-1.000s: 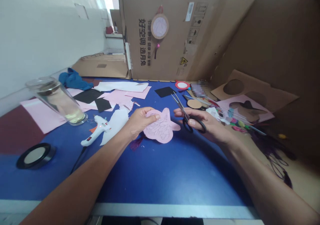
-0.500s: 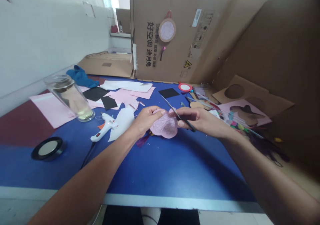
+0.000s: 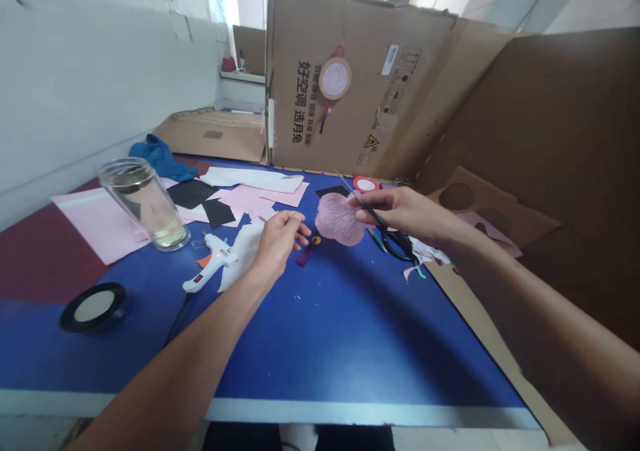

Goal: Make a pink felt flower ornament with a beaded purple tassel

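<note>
A white glue gun [image 3: 213, 259] lay on the blue table [image 3: 345, 344], just beside the left hand [image 3: 277, 244], which was open, empty and relaxed. A dark tassel [image 3: 304, 257] lay near the pink cutout [image 3: 339, 219], which was already cut to a lobed outline, its face covered in line patterns, and sat at the table's far side. The right hand [image 3: 400, 209] grasped black-handled scissors [image 3: 385, 227], fingers touching the cutout's edge.

The pink cutout [image 3: 339, 219] seems passed from left hand [image 3: 279, 243] to right hand [image 3: 400, 209].
</note>
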The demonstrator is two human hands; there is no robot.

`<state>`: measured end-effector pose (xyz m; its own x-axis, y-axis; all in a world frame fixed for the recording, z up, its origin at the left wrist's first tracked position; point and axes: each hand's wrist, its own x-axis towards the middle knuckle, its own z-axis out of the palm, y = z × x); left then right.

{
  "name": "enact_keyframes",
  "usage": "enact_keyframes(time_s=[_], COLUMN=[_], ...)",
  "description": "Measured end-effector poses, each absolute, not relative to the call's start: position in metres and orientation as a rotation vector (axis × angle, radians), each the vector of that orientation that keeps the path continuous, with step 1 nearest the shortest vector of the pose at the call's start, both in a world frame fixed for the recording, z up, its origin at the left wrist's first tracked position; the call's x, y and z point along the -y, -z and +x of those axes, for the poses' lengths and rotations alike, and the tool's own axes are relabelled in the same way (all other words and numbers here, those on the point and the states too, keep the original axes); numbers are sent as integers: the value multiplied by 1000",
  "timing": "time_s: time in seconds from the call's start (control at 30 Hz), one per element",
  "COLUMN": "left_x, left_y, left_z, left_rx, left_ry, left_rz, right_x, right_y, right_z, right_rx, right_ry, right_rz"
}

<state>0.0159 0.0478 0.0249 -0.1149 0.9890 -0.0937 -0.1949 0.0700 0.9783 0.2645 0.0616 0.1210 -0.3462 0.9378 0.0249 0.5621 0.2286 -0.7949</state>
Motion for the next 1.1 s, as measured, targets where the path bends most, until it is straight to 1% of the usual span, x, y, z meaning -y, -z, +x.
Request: enact_keyframes(time_s=[0.13, 0.2, 0.37, 0.47, 0.53, 0.67, 0.8, 0.93, 1.03, 1.1], left_x=[-38, -35, -36, -39, -41, -43, -43, -44, -45, -45], left_y=[-18, -11, -4, -7, -10, -13, -13, -16, -22, -25], left_z=[27, 31, 34, 32, 31, 32, 31, 27, 24, 22], left_rx=[-1121, -1040, -585, -429, -427, -484, -570, -631, -663, -668], left_ry=[-1009, -937, -1111, -1189, -1246, -1377, -1423, -1498, -1558, -1583], left_rz=[984, 921, 652, 546, 479, 437, 470, 485, 450, 446], right_x=[-73, -76, -68, -58, -53, -48, -45, -35, -23, -17], right_y=[-129, -131, -130, -123, -117, -106, -102, -97, -88, -77], right_z=[255, 251, 234, 223, 217, 210, 216, 234, 247, 252], right_rx=[1994, 1937, 1722, 1605, 1566, 1557, 1531, 1553, 1591, 1590], right_ry=[-914, -947, -1168, -1305, -1354, -1351, -1371, -1237, -1056, -1098], right_rz=[-1310, -1266, -1135, -1021, -990, -1005, -972, -1008, -1173, -1214])
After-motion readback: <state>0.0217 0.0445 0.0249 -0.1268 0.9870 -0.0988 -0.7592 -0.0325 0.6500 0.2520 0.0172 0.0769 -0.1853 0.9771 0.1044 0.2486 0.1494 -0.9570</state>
